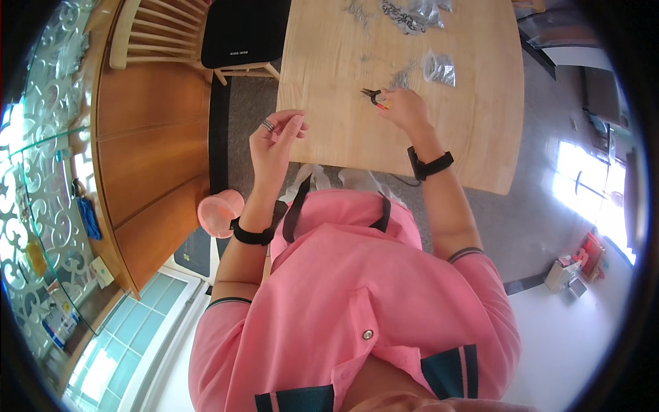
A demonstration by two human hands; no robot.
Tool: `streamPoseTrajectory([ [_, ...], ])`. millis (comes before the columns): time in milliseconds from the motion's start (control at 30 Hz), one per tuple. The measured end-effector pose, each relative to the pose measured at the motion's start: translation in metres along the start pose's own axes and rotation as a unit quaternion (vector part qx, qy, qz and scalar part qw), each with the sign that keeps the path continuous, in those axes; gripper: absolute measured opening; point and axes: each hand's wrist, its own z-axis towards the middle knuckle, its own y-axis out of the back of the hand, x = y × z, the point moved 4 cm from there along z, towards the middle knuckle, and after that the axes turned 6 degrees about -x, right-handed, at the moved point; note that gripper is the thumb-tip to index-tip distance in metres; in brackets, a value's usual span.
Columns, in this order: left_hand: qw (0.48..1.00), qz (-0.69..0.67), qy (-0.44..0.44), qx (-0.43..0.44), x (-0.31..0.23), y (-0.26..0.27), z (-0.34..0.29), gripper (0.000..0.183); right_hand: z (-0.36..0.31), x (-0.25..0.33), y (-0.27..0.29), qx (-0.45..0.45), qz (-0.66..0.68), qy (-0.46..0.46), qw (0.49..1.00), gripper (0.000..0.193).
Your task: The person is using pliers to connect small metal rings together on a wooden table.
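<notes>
My right hand [406, 110] is closed around a small pair of pliers [373, 95] with dark jaws and red and yellow on the handles. The jaws point left, a little above the wooden table [329, 137]. My left hand [276, 141] is at the table's near left edge, thumb and fingertips pinched together. Anything between those fingertips is too small to make out. Just beyond the pliers lies a loose scatter of small metal pieces [403, 74]. A clear plastic bag [439, 69] sits to the right of them.
At the far side of the table are a dark metal chain [401, 17], more clear bags [427, 12] and fine silvery pieces [358, 10]. A wooden chair [165, 27] and a black seat [244, 34] stand at the left. A pink bin [221, 213] is low beside my left forearm.
</notes>
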Motion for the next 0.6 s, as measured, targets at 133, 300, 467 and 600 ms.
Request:
streamPoseTrajectory([
  [133, 1.0, -0.005, 0.001, 0.012, -0.005, 0.006, 0.008, 0.018, 0.003, 0.007, 0.0, -0.09, -0.085, 0.077, 0.989, 0.046],
  [300, 1.0, -0.01, 0.0, 0.022, -0.007, 0.012, 0.015, 0.018, 0.007, 0.018, 0.002, -0.096, -0.172, 0.132, 0.971, 0.038],
  [467, 0.996, 0.067, 0.018, 0.053, -0.008, 0.005, 0.016, 0.017, -0.015, 0.028, 0.024, -0.184, -0.112, 0.165, 0.962, 0.035],
  [600, 0.996, 0.06, 0.008, 0.065, -0.025, -0.013, 0.011, 0.017, -0.079, 0.083, 0.11, -0.338, 0.0, 0.185, 0.923, 0.047],
])
